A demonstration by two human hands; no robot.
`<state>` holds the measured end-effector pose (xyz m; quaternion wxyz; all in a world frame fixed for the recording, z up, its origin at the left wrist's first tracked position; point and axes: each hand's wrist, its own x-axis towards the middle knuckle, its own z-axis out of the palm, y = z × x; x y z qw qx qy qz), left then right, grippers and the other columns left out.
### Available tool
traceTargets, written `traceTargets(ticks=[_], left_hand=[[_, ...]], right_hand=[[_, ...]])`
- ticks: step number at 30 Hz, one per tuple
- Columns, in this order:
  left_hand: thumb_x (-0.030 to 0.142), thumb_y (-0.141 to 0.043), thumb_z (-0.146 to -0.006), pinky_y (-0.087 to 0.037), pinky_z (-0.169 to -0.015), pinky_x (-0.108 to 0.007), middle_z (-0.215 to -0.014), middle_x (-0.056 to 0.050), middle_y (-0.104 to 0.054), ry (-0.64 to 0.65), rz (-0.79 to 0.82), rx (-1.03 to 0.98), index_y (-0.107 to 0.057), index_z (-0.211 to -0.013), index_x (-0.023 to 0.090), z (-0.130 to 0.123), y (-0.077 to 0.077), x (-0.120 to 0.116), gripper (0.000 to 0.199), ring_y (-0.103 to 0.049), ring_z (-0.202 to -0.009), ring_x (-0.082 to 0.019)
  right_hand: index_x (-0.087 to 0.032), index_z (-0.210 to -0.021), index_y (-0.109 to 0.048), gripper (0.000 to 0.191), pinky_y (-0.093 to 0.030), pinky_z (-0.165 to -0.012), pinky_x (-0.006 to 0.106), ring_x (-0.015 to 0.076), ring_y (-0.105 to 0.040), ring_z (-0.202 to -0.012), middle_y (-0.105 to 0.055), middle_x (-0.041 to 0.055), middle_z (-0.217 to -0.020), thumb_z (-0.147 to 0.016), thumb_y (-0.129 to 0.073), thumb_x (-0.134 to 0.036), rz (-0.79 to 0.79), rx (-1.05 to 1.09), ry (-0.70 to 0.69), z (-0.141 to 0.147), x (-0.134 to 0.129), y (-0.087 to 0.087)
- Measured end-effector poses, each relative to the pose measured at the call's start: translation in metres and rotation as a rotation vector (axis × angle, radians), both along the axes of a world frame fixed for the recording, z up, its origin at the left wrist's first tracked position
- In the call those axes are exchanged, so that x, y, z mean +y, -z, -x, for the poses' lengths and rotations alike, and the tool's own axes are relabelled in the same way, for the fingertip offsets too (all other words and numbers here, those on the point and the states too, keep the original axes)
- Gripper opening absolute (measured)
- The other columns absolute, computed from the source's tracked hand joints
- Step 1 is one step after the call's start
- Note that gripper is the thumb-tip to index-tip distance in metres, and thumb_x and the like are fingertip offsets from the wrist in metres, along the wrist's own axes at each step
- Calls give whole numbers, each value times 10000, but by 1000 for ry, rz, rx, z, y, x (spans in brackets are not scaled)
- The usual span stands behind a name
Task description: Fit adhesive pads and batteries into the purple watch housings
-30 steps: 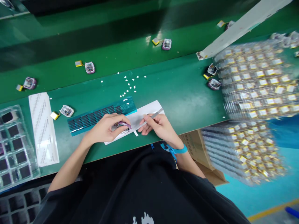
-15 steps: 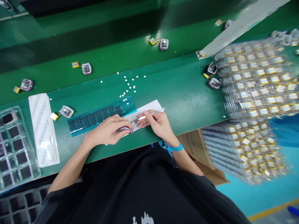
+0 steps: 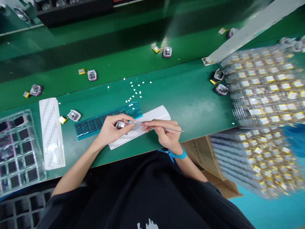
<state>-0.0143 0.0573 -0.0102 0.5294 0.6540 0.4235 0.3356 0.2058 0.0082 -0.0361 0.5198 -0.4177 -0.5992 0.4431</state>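
Observation:
My left hand (image 3: 110, 129) is closed around a small square device housing (image 3: 121, 125) with a purple rim; its open side, with electronics inside, faces up. Slim metal tweezers (image 3: 175, 129) are pinched in the fingers of my right hand (image 3: 168, 133). Their tip points left and meets the fingertips of my left hand beside the housing; whether the tip grips anything is too small to tell. Beneath both hands lies a white printed backing sheet (image 3: 159, 112). A blue film strip with rows of black pieces (image 3: 91, 125) lies to the left, partly behind my left hand.
Small white stickers (image 3: 136, 93) are scattered beyond the film. Housings with yellow batteries stand along the bench, one (image 3: 74, 115) near a white printed strip (image 3: 51, 133). A clear tray (image 3: 28, 127) sits left. Stacked battery trays (image 3: 264, 86) and a cardboard box (image 3: 202, 152) stand right.
The tweezers have swung lower on the right, and their tip has come to my left fingertips. My left hand has turned the housing so its open side shows. The view has shifted slightly.

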Motion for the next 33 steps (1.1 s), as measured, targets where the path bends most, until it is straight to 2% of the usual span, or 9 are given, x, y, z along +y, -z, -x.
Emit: traceTargets(ticks=[8, 12, 18, 22, 25, 26, 28, 30, 33], left_hand=[[331, -735, -838, -452, -533, -258, -616, -15, -697, -36, -45, -36, -710, -697, 182, 0, 2, -3, 207, -579, -541, -124], [313, -742, -794, -436, -502, -248, -565, 4, -650, -222, 1, -47, -674, -663, 187, -2, 3, 6, 194, -544, -497, -110], [215, -723, -817, -192, -353, -193, -473, 54, -531, -576, 202, -71, -543, -627, 201, -14, 2, 96, 263, -367, -364, -56], [315, -677, -916, -126, -344, -211, -426, 59, -461, -665, 329, 45, -523, -594, 196, -5, -4, 135, 376, -264, -323, -37], [235, -647, -900, -207, -366, -207, -443, 53, -511, -548, 99, 156, -675, -727, 189, 6, -13, 101, 181, -350, -351, -63], [215, -644, -889, -286, -398, -202, -506, 34, -593, -456, -50, 219, -709, -760, 185, 10, -16, 80, 147, -427, -396, -72], [247, -693, -861, -418, -491, -213, -658, -3, -730, -355, -119, 272, -762, -774, 184, 15, -18, 28, 128, -576, -519, -102], [285, -658, -915, -479, -549, -222, -739, -13, -792, -181, -274, 460, -802, -854, 192, 19, -13, -22, 182, -647, -555, -121], [362, -647, -959, -483, -542, -222, -801, -38, -822, -145, -490, 726, -823, -1019, 198, 25, 3, -71, 248, -682, -524, -131]], right_hand=[[-275, -1070, -805, 380, -654, -619, 383, 219, -769, -729, -808, 56, -867, -989, -565, -559, 79, 52, 69, 8, -3, 6], [-249, -1019, -803, 352, -643, -593, 388, 222, -761, -693, -806, 76, -869, -989, -586, -525, 65, 116, 197, 3, 0, -3], [-258, -1047, -796, 255, -643, -654, 380, 203, -758, -716, -810, 49, -901, -1012, -582, -393, 79, 77, 199, -5, -4, -8], [-268, -1095, -787, 231, -643, -734, 371, 199, -773, -806, -815, 31, -951, -1013, -579, -325, 44, -70, 110, -8, -11, -3], [-252, -1092, -786, 224, -643, -806, 366, 198, -779, -852, -816, 30, -979, -1008, -586, -307, 43, -139, 106, -8, -13, -1], [-241, -1085, -787, 229, -641, -832, 365, 200, -782, -871, -815, 37, -1001, -1010, -582, -309, 63, -156, 111, -7, -13, 0], [-221, -1063, -790, 251, -639, -853, 361, 207, -785, -897, -810, 53, -1050, -1017, -566, -324, 118, -189, 118, -8, -13, 1], [-210, -1059, -788, 286, -648, -791, 340, 202, -788, -839, -812, 58, -1024, -1027, -538, -345, 179, -216, 104, -10, -16, 1], [-216, -1048, -787, 305, -647, -703, 315, 182, -776, -748, -810, 44, -952, -1036, -516, -357, 229, -243, 91, -13, -21, -2]])
